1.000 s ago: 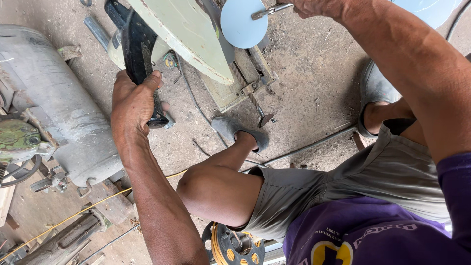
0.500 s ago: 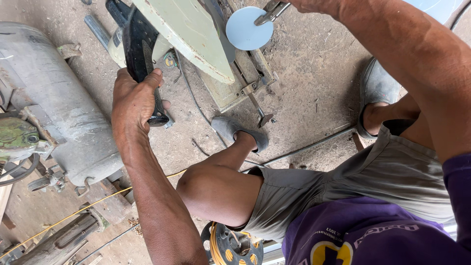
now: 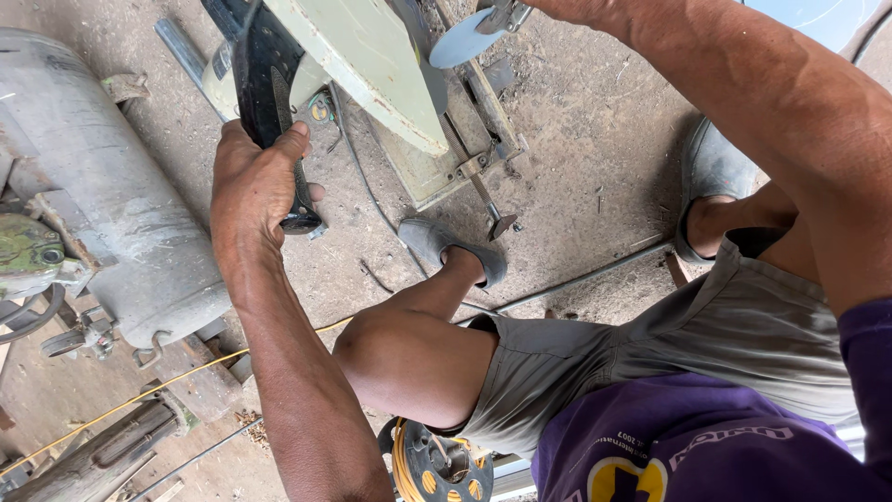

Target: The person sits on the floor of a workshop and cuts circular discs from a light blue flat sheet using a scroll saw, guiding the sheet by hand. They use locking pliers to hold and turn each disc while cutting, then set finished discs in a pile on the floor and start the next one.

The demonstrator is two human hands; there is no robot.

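Over on the far left a grey metal tank (image 3: 102, 204) lies on its side on the dusty concrete floor (image 3: 595, 186), with a green fitting (image 3: 28, 251) against its near end and a yellow cord (image 3: 167, 386) trailing across the ground below it. Bits of scrap timber (image 3: 121, 437) sit at the lower left.

Next along, the person's left hand (image 3: 251, 186) is wrapped firmly around the black handle (image 3: 269, 102) of a chop saw (image 3: 372, 65); the fingers close right round it, so this grip is tight on the handle. The saw's pale green guard tilts up and away toward the top of the view, its base standing on the floor just beyond the person's left foot in a grey shoe (image 3: 451, 246).

The bent bare knee (image 3: 409, 358) fills the middle, grey shorts (image 3: 669, 344) and a purple shirt (image 3: 706, 446) to the right of it. A spool with yellow line (image 3: 432, 460) sits under the knee.

At the top, the right hand (image 3: 516, 7) is mostly cut off by the frame; it sits at a small metal tool touching a round pale blue disc (image 3: 465, 42) beside the saw. I cannot tell how that grip is set. The right foot (image 3: 711, 181) rests further right.
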